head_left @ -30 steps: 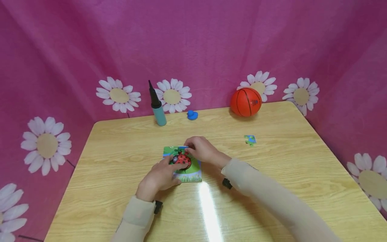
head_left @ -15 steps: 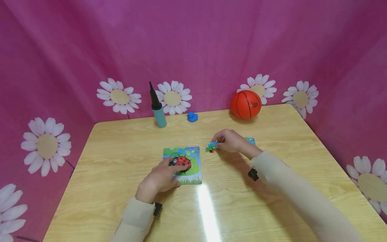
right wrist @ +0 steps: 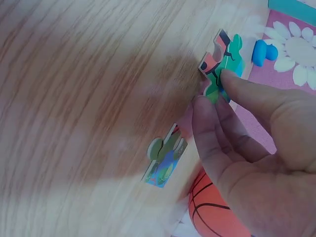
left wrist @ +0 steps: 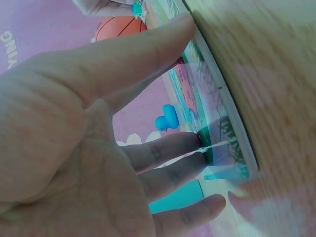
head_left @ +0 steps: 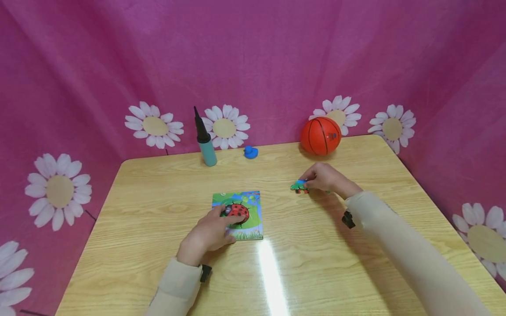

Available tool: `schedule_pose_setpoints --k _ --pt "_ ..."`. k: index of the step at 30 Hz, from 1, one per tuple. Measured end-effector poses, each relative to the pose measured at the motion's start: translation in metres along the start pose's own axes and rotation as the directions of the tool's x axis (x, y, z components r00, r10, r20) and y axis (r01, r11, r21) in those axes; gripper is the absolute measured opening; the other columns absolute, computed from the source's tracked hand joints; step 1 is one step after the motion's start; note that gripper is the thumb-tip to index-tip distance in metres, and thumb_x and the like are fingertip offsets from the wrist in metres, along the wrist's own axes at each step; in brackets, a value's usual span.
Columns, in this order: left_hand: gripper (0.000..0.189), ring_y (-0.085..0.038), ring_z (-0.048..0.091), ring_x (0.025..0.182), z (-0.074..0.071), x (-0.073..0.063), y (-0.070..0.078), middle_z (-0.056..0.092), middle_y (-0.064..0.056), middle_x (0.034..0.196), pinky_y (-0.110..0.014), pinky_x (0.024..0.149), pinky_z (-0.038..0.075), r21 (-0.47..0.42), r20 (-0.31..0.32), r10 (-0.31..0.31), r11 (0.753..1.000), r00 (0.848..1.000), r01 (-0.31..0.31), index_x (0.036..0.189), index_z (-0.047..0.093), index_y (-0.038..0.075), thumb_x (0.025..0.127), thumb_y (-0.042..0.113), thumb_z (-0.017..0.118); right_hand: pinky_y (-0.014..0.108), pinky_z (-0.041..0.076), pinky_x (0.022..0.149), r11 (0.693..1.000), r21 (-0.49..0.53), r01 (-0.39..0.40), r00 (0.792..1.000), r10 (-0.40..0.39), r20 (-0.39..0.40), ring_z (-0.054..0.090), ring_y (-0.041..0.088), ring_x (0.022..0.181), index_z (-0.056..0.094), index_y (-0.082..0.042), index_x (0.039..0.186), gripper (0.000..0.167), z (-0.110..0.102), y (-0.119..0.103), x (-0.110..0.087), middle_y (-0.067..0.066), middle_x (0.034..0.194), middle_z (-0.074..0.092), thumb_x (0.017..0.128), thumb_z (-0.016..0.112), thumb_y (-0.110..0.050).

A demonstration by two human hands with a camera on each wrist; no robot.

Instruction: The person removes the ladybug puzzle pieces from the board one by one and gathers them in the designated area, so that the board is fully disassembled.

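Note:
A square ladybug jigsaw puzzle lies flat on the table. My left hand rests on its left part with fingers extended; in the left wrist view the thumb and fingertips touch the puzzle's surface. Farther right, my right hand pinches a green, blue and red puzzle piece between thumb and fingers, held close over the table. Beside that hand a second puzzle piece lies on the wood; in the head view the hand hides nearly all of it.
Along the table's back edge stand a teal and black hand pump, a small blue rubber duck and a red toy basketball. A pink curtain with white daisies hangs around the wooden table.
My right hand has lifted the puzzle piece off the puzzle's upper right area and carried it right, near the loose piece. The left hand has stayed on the puzzle.

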State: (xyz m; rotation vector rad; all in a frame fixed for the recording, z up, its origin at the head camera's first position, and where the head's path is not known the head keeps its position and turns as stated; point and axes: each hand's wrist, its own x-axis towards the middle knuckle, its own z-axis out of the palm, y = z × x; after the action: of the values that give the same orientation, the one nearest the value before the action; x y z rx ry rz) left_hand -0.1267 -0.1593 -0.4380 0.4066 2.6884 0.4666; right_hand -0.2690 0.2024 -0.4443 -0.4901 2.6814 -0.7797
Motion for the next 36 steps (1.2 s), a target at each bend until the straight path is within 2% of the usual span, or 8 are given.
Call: schedule_pose_setpoints --k 6,10,13,16,22,27,31,36 --pt "0.058 -0.045 0.034 0.155 -0.001 -0.001 0.001 0.034 -0.024 0.167 -0.066 0.12 0.038 0.004 -0.007 0.004 1.0 1.0 -0.004 0.148 0.062 0.033 0.094 0.024 0.08 0.025 0.044 0.049 0.997 -0.048 0.056 0.998 -0.057 -0.006 0.05 0.01 0.061 0.084 -0.008 0.106 0.018 0.002 -0.003 0.003 0.004 0.087 0.078 0.093 0.072 -0.002" --pt "0.058 -0.045 0.035 0.154 -0.002 -0.001 0.003 0.034 -0.024 0.167 -0.065 0.12 0.039 0.003 -0.007 0.003 1.0 1.0 -0.003 0.148 0.062 0.033 0.094 0.024 0.08 0.028 0.048 0.063 0.988 -0.138 0.074 0.996 -0.081 -0.045 0.055 0.013 0.07 0.084 -0.005 0.103 0.014 0.004 -0.007 0.005 0.005 0.088 0.079 0.091 0.077 -0.004" --pt "0.059 -0.045 0.035 0.155 -0.001 -0.001 0.003 0.033 -0.024 0.167 -0.064 0.12 0.038 0.008 -0.006 0.003 1.0 1.0 -0.003 0.148 0.061 0.033 0.094 0.025 0.081 0.036 0.056 0.079 0.976 -0.208 0.062 0.994 -0.08 -0.08 0.063 0.019 0.081 0.085 -0.005 0.097 0.009 0.008 -0.009 0.006 0.007 0.091 0.08 0.089 0.081 -0.006" --pt "0.059 -0.044 0.033 0.155 -0.001 -0.001 0.002 0.034 -0.024 0.167 -0.066 0.122 0.034 0.014 -0.01 0.003 1.0 1.0 -0.003 0.148 0.061 0.034 0.093 0.025 0.081 0.047 0.059 0.09 0.967 -0.245 0.064 0.99 -0.092 -0.104 0.071 0.025 0.089 0.085 -0.004 0.092 0.006 0.012 -0.012 0.007 0.009 0.094 0.081 0.088 0.08 -0.004" --pt "0.057 -0.042 0.033 0.156 -0.001 -0.001 0.004 0.038 -0.025 0.165 -0.068 0.125 0.027 0.036 -0.026 0.004 0.999 1.0 -0.003 0.147 0.063 0.034 0.094 0.024 0.08 0.047 0.058 0.088 0.957 -0.278 0.08 0.987 -0.116 -0.115 0.068 0.027 0.088 0.083 -0.003 0.09 0.008 0.017 -0.021 0.009 0.009 0.089 0.079 0.086 0.077 0.0" --pt "0.057 -0.043 0.041 0.148 -0.001 -0.003 0.008 0.047 -0.025 0.156 -0.066 0.118 0.037 0.119 -0.063 0.028 0.993 0.998 -0.021 0.146 0.064 0.034 0.093 0.025 0.081 0.048 0.057 0.089 0.951 -0.291 0.107 0.978 -0.153 -0.141 0.068 0.03 0.093 0.08 -0.003 0.088 0.006 0.024 -0.032 0.011 0.011 0.089 0.077 0.085 0.076 -0.001" --pt "0.058 -0.045 0.049 0.137 0.001 -0.004 0.011 0.054 -0.026 0.146 -0.063 0.105 0.049 0.194 -0.086 0.069 0.98 0.994 -0.051 0.145 0.064 0.034 0.091 0.026 0.083 0.049 0.058 0.086 0.939 -0.285 0.193 0.951 -0.251 -0.182 0.069 0.032 0.089 0.079 -0.001 0.087 0.006 0.034 -0.045 0.012 0.013 0.086 0.077 0.085 0.073 -0.002" --pt "0.056 -0.045 0.052 0.133 0.001 -0.004 0.012 0.056 -0.028 0.143 -0.06 0.101 0.055 0.19 -0.103 0.097 0.979 0.99 -0.076 0.142 0.068 0.031 0.089 0.022 0.086 0.045 0.058 0.082 0.934 -0.21 0.29 0.928 -0.328 -0.178 0.068 0.026 0.085 0.08 -0.002 0.09 0.008 0.052 -0.074 0.014 0.009 0.085 0.076 0.089 0.073 -0.005"
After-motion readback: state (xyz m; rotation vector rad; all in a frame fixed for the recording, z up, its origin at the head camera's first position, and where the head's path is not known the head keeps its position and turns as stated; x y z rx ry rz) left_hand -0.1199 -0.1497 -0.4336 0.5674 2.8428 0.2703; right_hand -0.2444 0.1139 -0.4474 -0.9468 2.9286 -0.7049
